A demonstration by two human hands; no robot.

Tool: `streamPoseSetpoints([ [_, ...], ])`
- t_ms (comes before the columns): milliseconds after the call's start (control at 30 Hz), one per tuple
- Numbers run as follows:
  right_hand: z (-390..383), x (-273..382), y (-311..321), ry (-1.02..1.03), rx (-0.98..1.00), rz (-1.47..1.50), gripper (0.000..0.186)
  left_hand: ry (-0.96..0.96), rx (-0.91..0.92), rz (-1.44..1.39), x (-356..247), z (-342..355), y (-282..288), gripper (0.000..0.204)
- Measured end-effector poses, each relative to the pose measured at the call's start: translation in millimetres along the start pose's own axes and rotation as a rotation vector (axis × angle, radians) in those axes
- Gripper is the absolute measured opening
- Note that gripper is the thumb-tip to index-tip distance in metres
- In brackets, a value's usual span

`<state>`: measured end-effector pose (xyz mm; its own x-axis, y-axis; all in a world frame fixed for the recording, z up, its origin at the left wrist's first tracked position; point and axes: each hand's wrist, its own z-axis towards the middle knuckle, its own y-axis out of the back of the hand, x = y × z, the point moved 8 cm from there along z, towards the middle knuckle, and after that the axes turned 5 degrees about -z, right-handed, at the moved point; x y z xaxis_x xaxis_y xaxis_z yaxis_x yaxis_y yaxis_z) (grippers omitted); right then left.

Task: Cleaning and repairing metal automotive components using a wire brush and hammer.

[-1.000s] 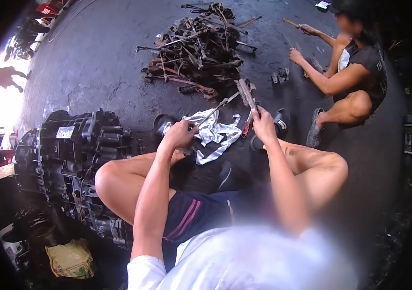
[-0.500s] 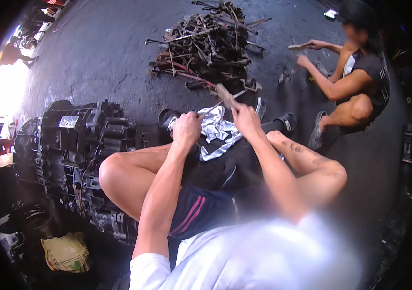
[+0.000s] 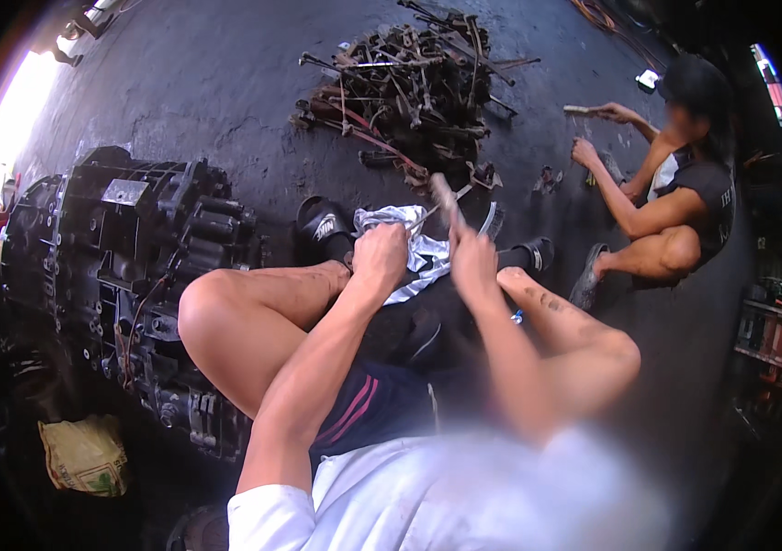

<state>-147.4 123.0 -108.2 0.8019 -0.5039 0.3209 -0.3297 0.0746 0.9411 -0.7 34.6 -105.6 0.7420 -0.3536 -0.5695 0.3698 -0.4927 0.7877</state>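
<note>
My left hand (image 3: 381,253) is closed around a thin metal rod (image 3: 426,219), whose end slants up and to the right toward the other hand. My right hand (image 3: 475,263) grips what looks like a wooden-backed brush (image 3: 444,195); its face is blurred and I cannot make out the bristles. The brush lies across the rod's far end, though contact is unclear. Beneath both hands, a crumpled silver sheet (image 3: 427,260) is spread on the floor between my feet. A curved grey strip (image 3: 493,223) rests at its right edge.
Ahead is a heap of rusty metal rods and levers (image 3: 414,92). A large dark gearbox-like casing (image 3: 124,248) stands at my left, with a yellowish sack (image 3: 85,456) nearer. At right, another person (image 3: 685,193) squats, holding a flat wooden tool (image 3: 582,110).
The view has shifted slightly. My right hand and the brush have moved a little relative to the rod, and the brush is tilted more upright. Both hands keep their hold.
</note>
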Motion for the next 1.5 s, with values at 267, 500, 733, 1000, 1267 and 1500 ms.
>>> streamPoseSetpoints([
  [267,-39.3,-56.4,34.3,-0.018,-0.032,0.228,0.036,-0.072,-0.054,-0.029,-30.8,28.3,14.9,0.023],
  [500,-61.3,-96.8,22.7,-0.358,0.001,0.357,0.033,-0.048,0.153,-0.012,-3.4,21.8,-21.5,0.032],
  [733,-93.4,-110.1,50.4,-0.401,-0.161,0.483,0.046,0.641,0.548,-0.937,33.8,-21.7,-58.7,0.029],
  [1000,-80.1,-96.2,60.7,-0.377,0.075,0.383,0.036,0.803,0.487,-0.986,13.9,-34.4,-35.1,0.022],
  [1267,-61.9,-14.0,38.5,-0.095,0.103,0.255,0.039,0.777,0.635,-1.227,24.9,-35.2,-68.1,0.024],
  [1500,-27.4,-26.9,-24.7,-0.049,-0.014,0.247,0.040,0.888,0.569,-1.223,32.6,-29.0,-63.5,0.026],
])
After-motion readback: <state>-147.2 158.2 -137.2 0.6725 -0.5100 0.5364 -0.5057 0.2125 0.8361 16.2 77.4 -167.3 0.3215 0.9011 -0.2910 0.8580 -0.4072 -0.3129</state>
